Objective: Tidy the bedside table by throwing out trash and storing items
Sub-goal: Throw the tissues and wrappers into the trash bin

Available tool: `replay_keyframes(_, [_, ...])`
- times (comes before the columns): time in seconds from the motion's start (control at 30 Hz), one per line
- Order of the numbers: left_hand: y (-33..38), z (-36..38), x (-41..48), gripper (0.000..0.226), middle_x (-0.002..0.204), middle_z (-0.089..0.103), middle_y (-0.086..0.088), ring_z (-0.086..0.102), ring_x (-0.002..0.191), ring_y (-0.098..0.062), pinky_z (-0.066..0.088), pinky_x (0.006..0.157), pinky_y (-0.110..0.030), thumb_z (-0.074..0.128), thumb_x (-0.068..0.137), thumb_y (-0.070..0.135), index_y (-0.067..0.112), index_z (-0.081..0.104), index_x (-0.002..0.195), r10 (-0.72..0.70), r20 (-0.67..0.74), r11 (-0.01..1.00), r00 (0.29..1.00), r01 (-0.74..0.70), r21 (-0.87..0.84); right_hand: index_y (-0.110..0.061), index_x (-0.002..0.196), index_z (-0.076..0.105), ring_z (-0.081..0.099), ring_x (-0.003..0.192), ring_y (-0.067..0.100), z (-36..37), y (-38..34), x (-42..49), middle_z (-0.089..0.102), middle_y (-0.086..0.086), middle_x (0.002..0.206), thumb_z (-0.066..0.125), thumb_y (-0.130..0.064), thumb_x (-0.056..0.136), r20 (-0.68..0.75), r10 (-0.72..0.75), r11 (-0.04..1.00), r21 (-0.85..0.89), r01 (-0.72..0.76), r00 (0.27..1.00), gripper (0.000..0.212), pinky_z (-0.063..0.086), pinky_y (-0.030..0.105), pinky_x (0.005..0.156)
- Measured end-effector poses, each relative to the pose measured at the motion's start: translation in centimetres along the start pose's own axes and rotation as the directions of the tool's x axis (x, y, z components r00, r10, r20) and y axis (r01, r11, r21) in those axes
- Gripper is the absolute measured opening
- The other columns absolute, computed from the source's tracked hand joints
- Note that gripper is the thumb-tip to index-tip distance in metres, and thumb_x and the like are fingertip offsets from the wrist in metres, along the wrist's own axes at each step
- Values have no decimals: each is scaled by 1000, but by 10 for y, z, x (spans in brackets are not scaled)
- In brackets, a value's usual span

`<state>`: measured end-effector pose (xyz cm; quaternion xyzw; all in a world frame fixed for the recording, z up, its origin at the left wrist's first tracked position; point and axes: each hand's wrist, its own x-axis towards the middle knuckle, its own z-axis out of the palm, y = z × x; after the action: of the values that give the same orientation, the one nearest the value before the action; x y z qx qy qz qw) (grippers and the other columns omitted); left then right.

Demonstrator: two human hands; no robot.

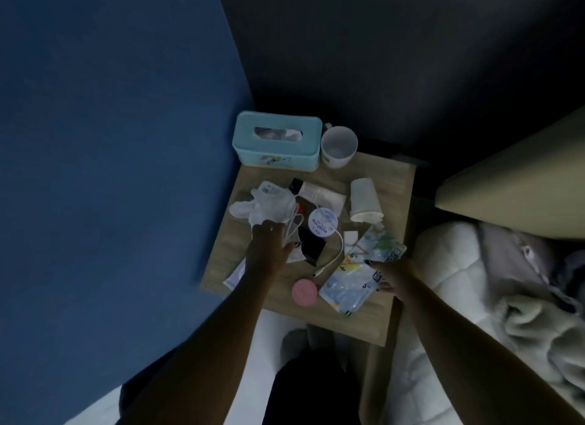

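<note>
Left hand (269, 244), frame centre, is gripping the crumpled wad (264, 203) with curled fingers (269, 227). Right hand (394, 280), centre right, is pinching the lower packet (345, 287) of 2; the upper packet (378, 246) is touching it. Lying on the counter (395, 187): 1 tissue box (277, 140) showing tissue in its slot, 1 upright cup (338, 146), 1 tipped cup (364, 200), 1 pink tin (304, 292).

The table (389, 178) is pale wood grain, matt. At its 11 o'clock corner, the teal tissue box (275, 146) and white cup (338, 146) look like smooth plastic. The crumpled wad (269, 203) is thin and soft. At 5 o'clock the printed packets (345, 285) are glossy, crinkled film. The quilt (443, 266) is puffy cloth.
</note>
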<state>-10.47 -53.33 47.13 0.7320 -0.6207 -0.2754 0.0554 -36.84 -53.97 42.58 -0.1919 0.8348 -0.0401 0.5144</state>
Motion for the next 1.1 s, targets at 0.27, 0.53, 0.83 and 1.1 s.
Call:
replay_keyframes(0.27, [-2, -8, -9, 67, 128, 53, -17, 48, 120, -30, 48, 92, -37, 71, 80, 41, 7, 48, 133, -57, 38, 995, 998, 60, -79, -9, 111, 50, 65, 84, 28, -7, -5, -4, 64, 14, 100, 74, -51, 73, -47, -29, 976, -218, 18, 998, 62, 54, 34, 63])
replay_keyframes(0.53, [-1, -46, -30, 27, 79, 68, -3, 63, 65, -9, 46, 58, -17, 49, 97, 29, 7, 65, 98, -252, 145, 927, 957, 282, -246, -4, 86, 61, 68, 71, 25, -18, -54, -41, 69, 12, 79, 63, -27, 87, -120, -225, 949, -250, 190, 967, 24, 57, 35, 68])
replay_keyframes(0.83, [-8, -72, -28, 40, 65, 62, -2, 62, 66, -19, 48, 58, -31, 42, 97, 41, 14, 59, 74, -276, -21, 924, 961, 259, -282, -3, 77, 68, 70, 63, 27, 35, -104, -66, 72, 14, 69, 61, -32, 86, -14, -415, 896, -183, 406, 910, 31, 60, 39, 68])
replay_keyframes(1.1, [-10, -40, -37, 36, 69, 63, -4, 61, 69, -23, 44, 58, -31, 42, 98, 39, 15, 53, 73, -238, -158, 930, 958, 178, -321, -4, 94, 70, 70, 83, 33, 49, -103, -49, 73, 15, 89, 55, -45, 78, 39, -568, 792, -247, 558, 822, 47, 58, 46, 79])
